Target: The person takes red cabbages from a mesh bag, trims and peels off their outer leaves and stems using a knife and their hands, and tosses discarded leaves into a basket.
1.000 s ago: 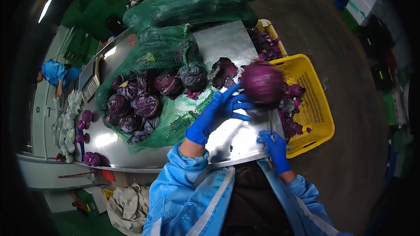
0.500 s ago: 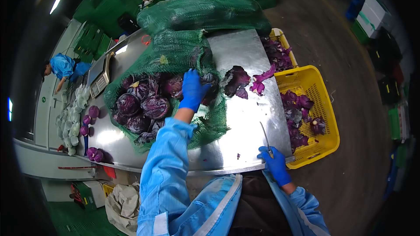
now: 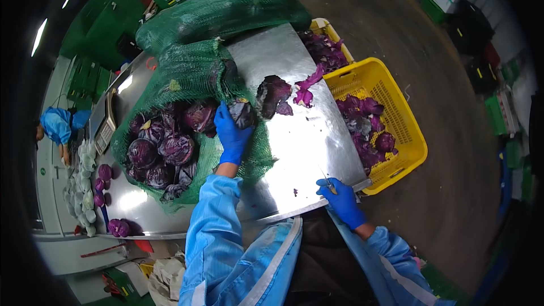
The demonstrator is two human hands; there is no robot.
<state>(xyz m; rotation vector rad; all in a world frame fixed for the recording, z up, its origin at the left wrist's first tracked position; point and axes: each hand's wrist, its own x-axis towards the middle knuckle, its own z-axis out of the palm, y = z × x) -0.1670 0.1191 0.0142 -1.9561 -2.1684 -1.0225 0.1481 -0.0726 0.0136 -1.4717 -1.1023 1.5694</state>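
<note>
My left hand (image 3: 231, 139), in a blue glove, has its fingers around the near left side of a dark red cabbage (image 3: 242, 113) at the mouth of a green mesh bag (image 3: 190, 71). Several more red cabbages (image 3: 175, 148) lie heaped in the opened bag, left of that hand. At the table's near right corner, my blue-gloved right hand (image 3: 344, 201) is closed on a knife (image 3: 330, 188). Its thin blade points away from me and blurs into the table's glare. Loose purple leaves (image 3: 275, 95) lie on the metal table (image 3: 306, 153) beyond my hands.
A yellow crate (image 3: 416, 136) with purple leaves stands against the table's right side, another yellow crate (image 3: 344, 51) behind it. A full mesh bag (image 3: 226, 11) lies across the far end. Trimmed cabbages (image 3: 105, 171) and a scale (image 3: 106, 130) are at left, near a co-worker (image 3: 56, 127).
The view has swung, so the scene sits further left. My left hand has come slightly nearer and closed round the cabbage's side. The knife stays in my right hand, its blade tilted differently.
</note>
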